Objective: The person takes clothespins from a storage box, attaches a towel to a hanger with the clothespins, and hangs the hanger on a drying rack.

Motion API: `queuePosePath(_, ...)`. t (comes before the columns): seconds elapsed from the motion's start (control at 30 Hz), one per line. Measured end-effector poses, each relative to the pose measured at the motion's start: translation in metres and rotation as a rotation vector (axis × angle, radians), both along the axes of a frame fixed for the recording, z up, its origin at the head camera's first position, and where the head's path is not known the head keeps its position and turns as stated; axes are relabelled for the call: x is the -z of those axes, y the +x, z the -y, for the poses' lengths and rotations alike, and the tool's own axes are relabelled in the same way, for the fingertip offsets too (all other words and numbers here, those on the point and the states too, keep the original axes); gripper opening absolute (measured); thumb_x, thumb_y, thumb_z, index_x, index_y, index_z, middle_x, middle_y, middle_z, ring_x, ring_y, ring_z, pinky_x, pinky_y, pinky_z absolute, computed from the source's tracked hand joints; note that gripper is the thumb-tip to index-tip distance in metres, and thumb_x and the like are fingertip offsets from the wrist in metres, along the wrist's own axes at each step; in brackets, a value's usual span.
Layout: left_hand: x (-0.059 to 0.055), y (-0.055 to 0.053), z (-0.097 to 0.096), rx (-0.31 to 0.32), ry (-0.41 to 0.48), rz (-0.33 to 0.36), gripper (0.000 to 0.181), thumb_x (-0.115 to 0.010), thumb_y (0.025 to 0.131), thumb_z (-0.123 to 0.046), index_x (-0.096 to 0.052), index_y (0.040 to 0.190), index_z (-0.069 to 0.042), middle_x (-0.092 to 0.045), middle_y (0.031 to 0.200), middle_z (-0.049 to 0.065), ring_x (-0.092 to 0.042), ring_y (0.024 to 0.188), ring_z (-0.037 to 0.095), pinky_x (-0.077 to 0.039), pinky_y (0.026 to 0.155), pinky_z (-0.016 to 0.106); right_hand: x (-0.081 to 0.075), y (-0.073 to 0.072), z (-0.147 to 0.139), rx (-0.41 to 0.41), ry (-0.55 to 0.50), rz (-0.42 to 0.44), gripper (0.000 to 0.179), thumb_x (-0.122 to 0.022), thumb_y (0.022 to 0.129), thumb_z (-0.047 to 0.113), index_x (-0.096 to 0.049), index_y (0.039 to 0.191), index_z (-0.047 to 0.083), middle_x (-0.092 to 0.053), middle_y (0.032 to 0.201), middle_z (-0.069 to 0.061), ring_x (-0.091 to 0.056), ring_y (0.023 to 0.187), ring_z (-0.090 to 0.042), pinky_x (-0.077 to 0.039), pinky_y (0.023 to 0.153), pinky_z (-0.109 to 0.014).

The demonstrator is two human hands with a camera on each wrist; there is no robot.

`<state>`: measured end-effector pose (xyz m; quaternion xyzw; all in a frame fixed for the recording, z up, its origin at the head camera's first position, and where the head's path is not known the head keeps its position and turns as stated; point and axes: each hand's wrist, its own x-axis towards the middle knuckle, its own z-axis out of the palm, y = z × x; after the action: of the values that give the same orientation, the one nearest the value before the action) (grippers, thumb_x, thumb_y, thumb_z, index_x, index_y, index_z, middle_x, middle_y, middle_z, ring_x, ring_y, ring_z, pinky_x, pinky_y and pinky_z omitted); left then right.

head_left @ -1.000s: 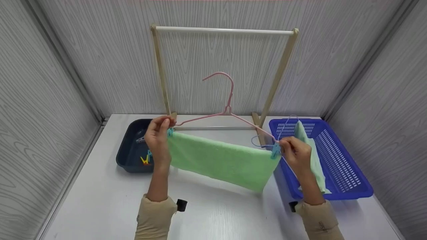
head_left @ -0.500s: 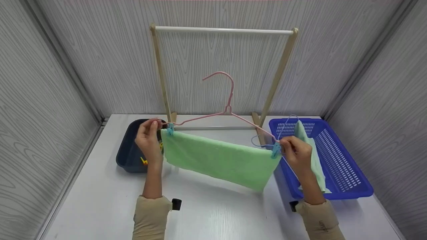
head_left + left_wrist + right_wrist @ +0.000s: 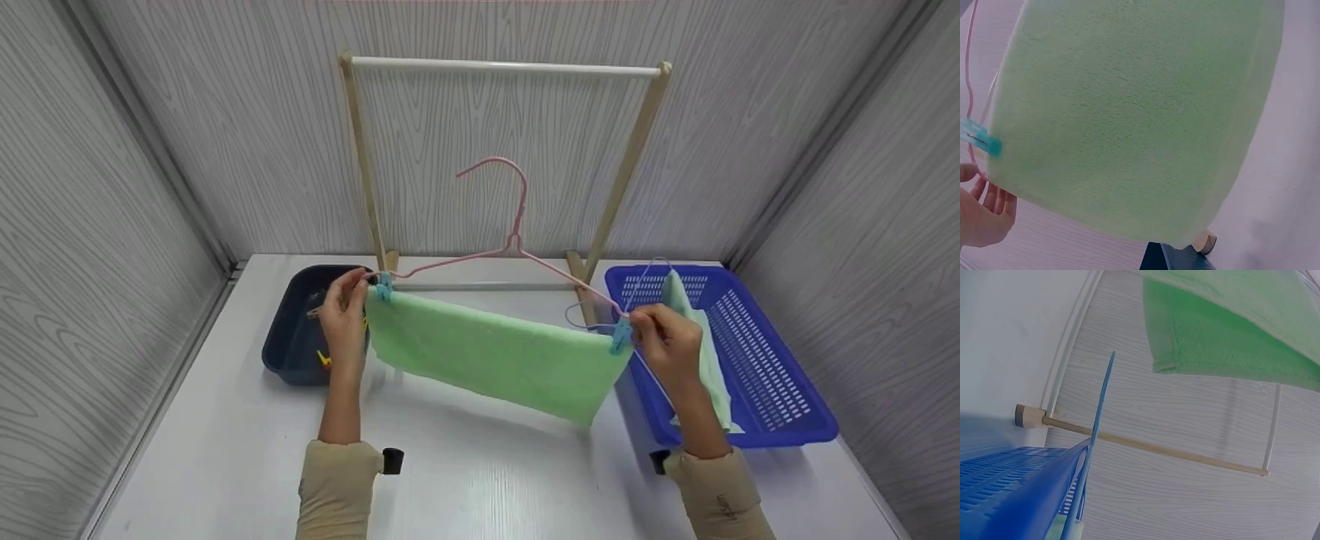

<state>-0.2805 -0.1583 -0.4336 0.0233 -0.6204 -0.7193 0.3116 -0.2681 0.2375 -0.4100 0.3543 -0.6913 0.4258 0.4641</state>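
Observation:
A pink hanger [image 3: 457,262] is held up between both hands, its hook upward. A light green towel [image 3: 495,352] hangs folded from its lower edge, fastened by a blue clothespin [image 3: 384,286] at the left and another blue clothespin [image 3: 621,335] at the right. My left hand [image 3: 345,307] pinches the hanger's left end, just outside the left clothespin; the left wrist view shows these fingers [image 3: 1002,199] by the towel's corner. With bent fingers my right hand [image 3: 666,341] pinches the hanger's right end beside the right clothespin. The right wrist view does not show that hand.
Behind stands a wooden rack with a white top bar [image 3: 510,67]. At left, a dark bin [image 3: 281,360] holds several clothespins. A blue basket [image 3: 795,375] at right contains a pale green cloth [image 3: 709,367] and a blue hanger [image 3: 589,326] that sticks out over its rim.
My left hand moved left from the left clothespin to the hanger's end, uncovering the clothespin, then shifted slightly right. The towel's left side rose a little. My right hand stayed nearly still.

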Motion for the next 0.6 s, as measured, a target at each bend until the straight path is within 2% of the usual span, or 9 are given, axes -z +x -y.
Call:
queuePosePath(0.03,0.001,0.000,0.000,0.004,-0.006,0.008,0.025,-0.053,0.094,-0.009,-0.057,0.113,0.006,-0.059,0.107,0.010,-0.052,0.102,0.015,-0.040,0.089,0.025,0.000,0.000,0.000,0.001,0.000,0.003,0.033,-0.060,0.089,0.022,-0.059,0.071,-0.006,-0.051,0.060,-0.008,-0.045,0.049,-0.012,-0.041,0.049,-0.012)
queuePosePath(0.13,-0.008,0.005,-0.003,0.022,-0.004,0.024,0.023,-0.055,0.093,-0.007,-0.060,0.109,0.009,-0.063,0.099,0.007,-0.056,0.094,0.013,-0.043,0.085,0.023,0.000,0.000,-0.002,0.005,0.001,0.024,0.032,-0.060,0.089,0.022,-0.060,0.073,-0.006,-0.052,0.060,-0.008,-0.045,0.050,-0.011,-0.041,0.049,-0.011)
queuePosePath(0.27,-0.018,0.012,-0.005,0.034,0.006,-0.003,0.021,-0.054,0.091,-0.001,-0.060,0.105,0.013,-0.066,0.093,0.009,-0.060,0.089,0.012,-0.046,0.082,0.023,-0.002,-0.001,-0.004,-0.007,0.024,0.096,0.033,-0.058,0.089,0.024,-0.061,0.075,-0.005,-0.052,0.059,-0.007,-0.044,0.048,-0.006,-0.038,0.046,-0.010)
queuePosePath(0.4,-0.016,0.009,-0.006,0.026,0.016,-0.034,0.020,-0.055,0.091,-0.001,-0.060,0.104,0.014,-0.067,0.093,0.012,-0.062,0.088,0.012,-0.046,0.082,0.024,-0.009,0.002,-0.006,-0.035,0.035,0.226,0.023,-0.058,0.089,0.012,-0.059,0.076,-0.007,-0.050,0.056,-0.008,-0.043,0.045,-0.006,-0.037,0.041,-0.011)
queuePosePath(0.53,-0.016,0.008,-0.008,0.014,0.023,-0.026,0.021,-0.056,0.090,-0.001,-0.061,0.104,0.014,-0.067,0.093,0.013,-0.062,0.089,0.012,-0.046,0.083,0.025,-0.022,0.014,-0.003,0.008,0.012,0.401,0.010,-0.061,0.085,-0.004,-0.058,0.077,-0.009,-0.051,0.057,-0.010,-0.048,0.043,-0.009,-0.044,0.042,-0.015)
queuePosePath(0.6,-0.015,0.008,-0.008,0.002,0.016,-0.011,0.021,-0.058,0.089,-0.002,-0.061,0.104,0.013,-0.067,0.093,0.014,-0.062,0.088,0.011,-0.047,0.083,0.024,-0.026,0.019,-0.003,0.043,-0.004,0.524,0.011,-0.061,0.086,-0.001,-0.059,0.078,-0.008,-0.053,0.059,-0.011,-0.051,0.045,-0.011,-0.048,0.045,-0.019)
